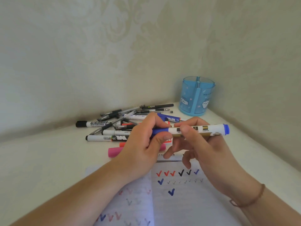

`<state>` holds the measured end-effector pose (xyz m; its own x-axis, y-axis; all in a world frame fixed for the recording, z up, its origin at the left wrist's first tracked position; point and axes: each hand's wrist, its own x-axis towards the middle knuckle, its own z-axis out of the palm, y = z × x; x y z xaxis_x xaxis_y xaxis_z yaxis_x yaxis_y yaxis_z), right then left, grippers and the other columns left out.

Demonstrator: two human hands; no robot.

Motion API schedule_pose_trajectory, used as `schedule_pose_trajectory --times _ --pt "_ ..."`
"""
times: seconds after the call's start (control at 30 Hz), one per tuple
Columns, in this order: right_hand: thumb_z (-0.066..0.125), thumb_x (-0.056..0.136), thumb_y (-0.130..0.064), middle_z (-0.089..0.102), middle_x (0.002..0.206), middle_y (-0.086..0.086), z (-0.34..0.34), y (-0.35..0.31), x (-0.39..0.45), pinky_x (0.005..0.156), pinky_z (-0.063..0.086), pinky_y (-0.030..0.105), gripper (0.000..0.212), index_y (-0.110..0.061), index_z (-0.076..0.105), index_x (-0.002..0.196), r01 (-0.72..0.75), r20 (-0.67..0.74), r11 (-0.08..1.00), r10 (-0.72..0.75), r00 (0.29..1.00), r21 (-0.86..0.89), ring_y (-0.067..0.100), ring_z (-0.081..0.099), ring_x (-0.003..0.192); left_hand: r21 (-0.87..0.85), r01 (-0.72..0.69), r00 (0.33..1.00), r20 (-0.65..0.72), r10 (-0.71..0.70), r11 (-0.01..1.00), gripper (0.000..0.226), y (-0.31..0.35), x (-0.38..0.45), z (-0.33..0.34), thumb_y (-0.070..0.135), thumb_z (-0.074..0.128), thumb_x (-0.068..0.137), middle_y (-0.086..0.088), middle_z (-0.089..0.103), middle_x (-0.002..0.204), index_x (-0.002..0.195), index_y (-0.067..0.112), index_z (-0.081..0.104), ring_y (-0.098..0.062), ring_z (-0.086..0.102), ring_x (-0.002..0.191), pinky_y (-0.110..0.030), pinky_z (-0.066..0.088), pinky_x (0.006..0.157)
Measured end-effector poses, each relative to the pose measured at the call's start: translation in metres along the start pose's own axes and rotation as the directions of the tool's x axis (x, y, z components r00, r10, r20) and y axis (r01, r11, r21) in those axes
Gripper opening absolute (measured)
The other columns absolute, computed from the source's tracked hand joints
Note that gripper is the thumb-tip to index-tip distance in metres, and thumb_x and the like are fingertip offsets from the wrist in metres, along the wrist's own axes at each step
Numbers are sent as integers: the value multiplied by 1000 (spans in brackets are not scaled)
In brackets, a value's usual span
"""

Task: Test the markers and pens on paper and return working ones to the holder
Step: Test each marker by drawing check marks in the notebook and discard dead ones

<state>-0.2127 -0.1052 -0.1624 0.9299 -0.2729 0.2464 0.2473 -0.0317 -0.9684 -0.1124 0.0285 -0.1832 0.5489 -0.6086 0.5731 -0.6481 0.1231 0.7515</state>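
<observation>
Taking the notebook (179, 193) as the landmark: beyond its far left corner lies the pile of pens and markers (123, 121) on the white table (48, 160). The black-capped marker (94, 123) at the pile's left edge reads "WHITEBOARD MA…", the rest hidden; the print on the others is too small or turned to read. A pink marker (114, 152) lies nearest the notebook's top edge.

Above the notebook's top edge, the left hand (143, 144) curls its fingers and thumb round the blue cap end of a blue marker (195, 130). The right hand (200, 144) pinches the white barrel of the same marker between thumb and forefinger, its other fingers hanging loosely. The marker lies level, held clear of the page; its labels are blurred beyond reading.

On the page below sit rows of ticks in red, black, blue and faint thin ink, the lowest a bold blue tick (171, 191).

The step looks like the cap being pressed on or pulled off; which, I cannot tell. If the blue tick is this marker's, the next move calls for seating the cap firmly, then carrying the marker far right and beyond the notebook to the blue holder (197, 97), which stands in the corner with no pens showing. Its lettering is only partly legible, "HA…".
</observation>
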Motion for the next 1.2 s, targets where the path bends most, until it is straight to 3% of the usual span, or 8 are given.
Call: schedule_pose_trajectory --times 0.3,0.43,0.6,0.8,0.9,1.0,1.1,1.2 --pt "61 86 -27 64 77 -12 -14 8 13 52 48 22 17 -15 59 99 175 -9 964 -180 984 -200 8 58 68 48 11 998 57 -14 999 31 -2 6 -1 42 59 89 2 70 93 114 24 56 -20 65 71 -25 51 61" --pt "49 98 -21 70 93 -4 -51 8 26 55 49 36 9 -29 47 96 31 -310 925 -158 937 -378 14 66 81 321 18 991 119 -59 947 40 -10 7 -11 43 55 84 15 61 103 122 31 52 -13 53 92 -14 40 78" --pt "55 89 -48 63 79 0 -113 12 23 66 40 34 31 -23 47 106 -526 -557 253 -66 828 -812 29 57 80 608 -6 986 138 -98 794 34 -12 10 -19 51 43 66 19 54 84 91 33 58 -9 46 87 -30 43 80" --pt "67 80 -48 60 88 3 -122 25 22 72 48 33 25 -27 56 86 -634 -632 131 66 772 -762 29 58 81 631 51 988 80 -131 774 36 -18 10 -20 51 39 66 19 54 82 88 32 60 -8 45 87 -30 43 80" --pt "66 81 -48 60 109 7 -112 21 24 76 46 36 36 -24 60 108 -564 -571 86 -117 813 -821 32 57 99 617 15 989 105 -101 787 28 -16 9 -18 49 46 72 19 55 83 89 32 60 -8 48 88 -29 44 80" --pt "59 88 -36 64 114 3 -89 22 29 78 45 39 26 -23 64 110 -231 -250 94 -392 885 -968 35 50 108 552 -52 990 141 -32 832 11 -13 8 -14 36 62 78 17 55 81 85 29 62 -8 50 88 -29 43 81" --pt "49 94 -24 50 143 -3 -74 37 34 102 34 47 38 -28 51 131 10 2 38 -201 980 -999 31 31 137 476 -156 974 222 53 866 9 -12 8 -12 27 67 80 15 59 87 88 24 67 -11 51 91 -28 42 85" --pt "36 100 -27 21 158 -13 -78 47 33 120 5 43 48 -36 25 146 -64 -57 93 71 996 -994 19 -4 148 435 -233 950 291 109 870 12 -11 6 -11 29 66 82 13 60 92 91 23 70 -13 51 94 -30 43 87"
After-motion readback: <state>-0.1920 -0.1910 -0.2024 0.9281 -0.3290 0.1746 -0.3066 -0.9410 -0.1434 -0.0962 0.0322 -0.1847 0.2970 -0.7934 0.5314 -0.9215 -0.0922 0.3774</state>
